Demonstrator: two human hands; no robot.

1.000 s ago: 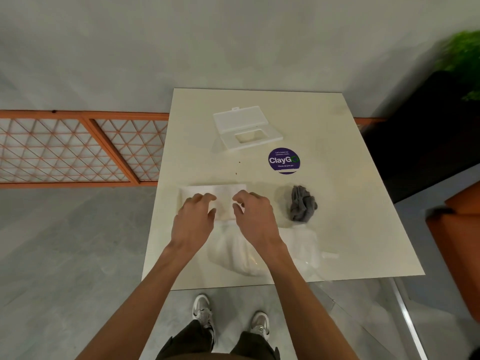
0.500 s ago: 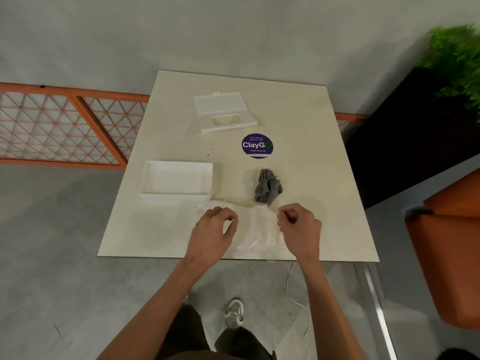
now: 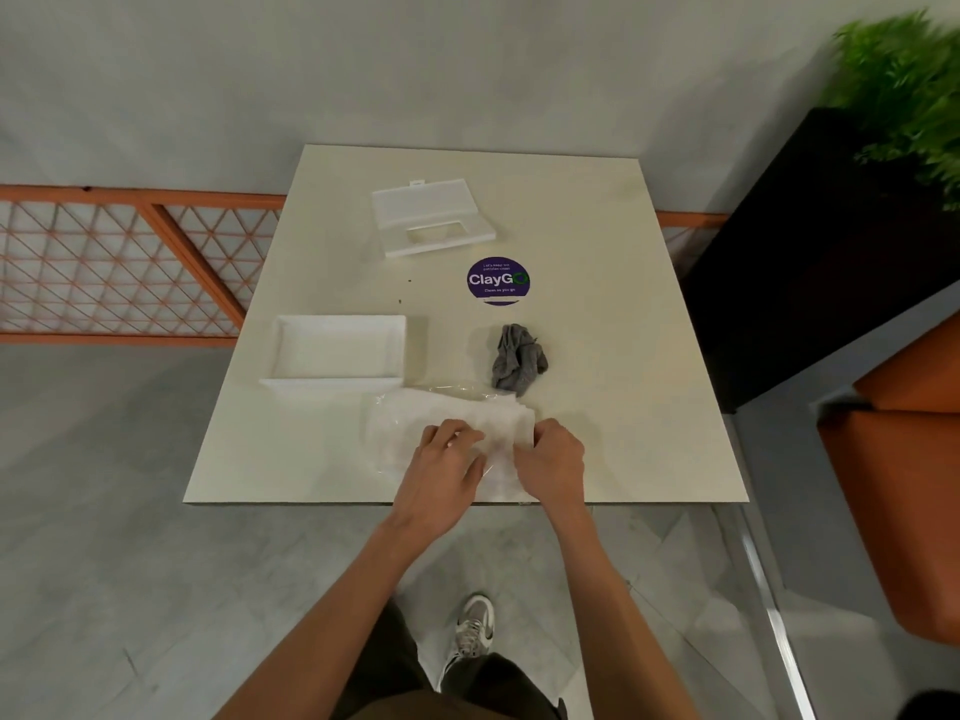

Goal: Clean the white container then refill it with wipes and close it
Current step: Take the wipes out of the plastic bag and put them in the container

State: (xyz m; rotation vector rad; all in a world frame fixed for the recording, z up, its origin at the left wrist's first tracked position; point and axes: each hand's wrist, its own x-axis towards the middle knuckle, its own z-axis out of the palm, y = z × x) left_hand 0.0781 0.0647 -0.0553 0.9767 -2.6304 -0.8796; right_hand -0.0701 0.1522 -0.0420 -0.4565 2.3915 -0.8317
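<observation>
The white container [image 3: 337, 353] sits open and empty on the left middle of the surface [image 3: 623, 356]. Its lid [image 3: 431, 218], with the dispensing window, lies apart from it at the far side. Just beside the container's near right corner lies the stack of wipes [image 3: 462, 415], part-covered by a clear plastic wrapper and reaching close to the near edge of the surface.

Both hands are on this stack. The left hand [image 3: 447, 459] has its fingers curled onto the top, and the right hand [image 3: 553, 454] grips the right end. Each seems to pinch wrapper or wipe, though which layer I cannot tell.

The main risk, as I judge it, is the stack itself. It is limp and layered, so pulling it out by one end could fan or unfold the sheets, and they would then not drop flat into the container. A tug toward the body could also take wipes or wrapper over the near edge onto the floor.

The container looks light, so pushing wipes in one-handed may slide it leftward.

The crumpled grey cloth [image 3: 518, 358] lies just beside the stack's far right corner, below the purple ClayGo sticker [image 3: 498, 279]. A clean wipe brushing it could pick up dirt.
</observation>
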